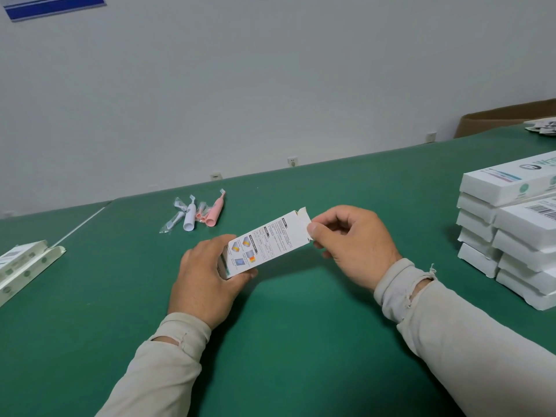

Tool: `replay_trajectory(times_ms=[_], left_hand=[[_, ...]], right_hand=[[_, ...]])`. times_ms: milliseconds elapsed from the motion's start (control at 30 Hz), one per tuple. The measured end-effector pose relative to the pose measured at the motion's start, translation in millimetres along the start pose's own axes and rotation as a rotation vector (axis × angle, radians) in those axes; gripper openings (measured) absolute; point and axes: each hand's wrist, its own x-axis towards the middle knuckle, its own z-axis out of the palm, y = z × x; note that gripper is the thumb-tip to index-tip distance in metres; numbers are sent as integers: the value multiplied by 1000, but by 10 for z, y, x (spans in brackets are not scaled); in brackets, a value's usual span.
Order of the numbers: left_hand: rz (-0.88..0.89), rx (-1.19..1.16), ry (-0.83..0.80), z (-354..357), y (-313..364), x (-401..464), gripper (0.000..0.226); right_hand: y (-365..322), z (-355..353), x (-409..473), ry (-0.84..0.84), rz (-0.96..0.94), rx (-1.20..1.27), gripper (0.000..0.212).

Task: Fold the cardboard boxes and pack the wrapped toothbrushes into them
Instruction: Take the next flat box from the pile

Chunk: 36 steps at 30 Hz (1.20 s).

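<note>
I hold a white printed cardboard box (267,240) above the green table (301,326), its long side running from lower left to upper right. My left hand (204,278) grips its near end. My right hand (352,245) pinches the far end next to a small flap that sticks up. Farther back lie the wrapped toothbrushes (195,213): a white handle, a pink handle and several brush heads in clear wrap.
Two stacks of closed white boxes (511,233) stand at the right edge. Flat unfolded boxes (24,266) lie at the left edge. A brown carton (505,118) sits behind the table at the far right. A grey wall with sockets runs along the back.
</note>
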Motion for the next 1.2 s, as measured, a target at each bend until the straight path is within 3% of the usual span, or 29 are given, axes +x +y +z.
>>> replay_trajectory(times_ms=[267,433,567,667,833,933,1033,1100,1200], left_hand=[[-8,58,-9,-35,65,-20,48],[-23,56,-19,-51,100,-39,47],[-65,26,-37,-68,72,-37,65],[-52,-27,-80,-56,72,-55,76],[-40,-192,-109,-72,42,-68,52],[-61,-372,-191,-67,66,-93,43],[-96,-519,-163,-103,151,-97,36],[-97,-572,-96,-225,304,-92,38],[4,-579,-42,-406,768,-96,43]], right_hand=[[23,3,-19,14,-15,-33,20],[32,38,-48,-62,-27,45,4],[59,82,-76,-104,-33,69,26],[110,73,-25,-41,19,110,35],[183,-3,105,167,200,233,25],[179,-79,134,170,251,294,23],[129,-153,154,178,325,377,19],[138,-211,133,220,330,252,15],[159,-283,36,168,239,-130,8]])
